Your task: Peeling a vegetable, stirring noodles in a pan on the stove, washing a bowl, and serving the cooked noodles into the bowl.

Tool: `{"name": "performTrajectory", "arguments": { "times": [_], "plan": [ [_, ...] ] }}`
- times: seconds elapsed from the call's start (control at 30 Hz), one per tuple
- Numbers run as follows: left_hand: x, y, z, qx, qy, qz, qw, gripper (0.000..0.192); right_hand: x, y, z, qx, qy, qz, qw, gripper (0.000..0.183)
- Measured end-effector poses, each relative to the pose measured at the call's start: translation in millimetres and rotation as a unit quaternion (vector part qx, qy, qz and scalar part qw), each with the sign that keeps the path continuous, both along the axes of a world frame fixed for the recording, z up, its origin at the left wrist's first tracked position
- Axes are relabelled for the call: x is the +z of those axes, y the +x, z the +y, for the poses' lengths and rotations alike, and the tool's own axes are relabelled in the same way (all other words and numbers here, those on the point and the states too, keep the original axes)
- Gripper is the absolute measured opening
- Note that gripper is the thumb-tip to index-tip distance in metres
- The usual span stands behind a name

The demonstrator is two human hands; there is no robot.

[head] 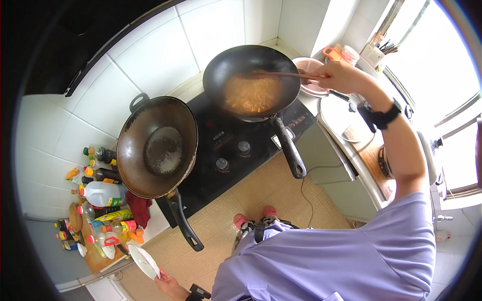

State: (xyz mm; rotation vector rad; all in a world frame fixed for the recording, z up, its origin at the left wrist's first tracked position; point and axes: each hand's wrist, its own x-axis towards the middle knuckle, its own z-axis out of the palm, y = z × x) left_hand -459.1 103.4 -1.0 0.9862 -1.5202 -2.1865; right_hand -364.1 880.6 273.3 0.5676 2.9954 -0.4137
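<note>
My right hand [336, 77] is closed around wooden chopsticks [283, 75], whose far ends reach over a dark wok [214, 84]. Brownish food in bubbling liquid [253, 94] fills the bottom of that wok, with some steam above it; what the food is, I cannot tell. Its black handle [288, 148] points toward me. Down at the lower left, my left hand [169, 285] grips the rim of a white plate [144, 260], held tilted beside the counter. A second, worn wok [130, 158] sits on the left of the black cooktop [205, 128] with only a pale worn patch inside.
Several bottles and a large plastic jug [103, 193] crowd the left counter near a dark red cloth [138, 209]. Behind my right hand are a colander [310, 64] and a chopstick holder [372, 55]. A round glass lid [339, 116] rests on the right counter. A cord [311, 203] trails across the floor.
</note>
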Motion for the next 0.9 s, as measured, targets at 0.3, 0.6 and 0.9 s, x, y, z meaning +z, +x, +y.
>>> {"name": "performTrajectory", "arguments": {
  "times": [0.3,0.6,0.9],
  "plan": [
    [-7,-8,8,-0.008,0.019,-0.003,1.0,0.043,-30,12,-19,-0.007,0.004,0.049,0.999,0.021],
    [-19,1,-22,-0.023,0.028,0.045,0.998,0.044,12,28,-20,-0.097,-0.02,-0.032,0.995,0.033],
    [-6,10,-8,0.005,0.021,0.028,0.999,0.044,2,19,-38,-0.181,-0.198,-0.056,0.962,0.028]
  ]
}}
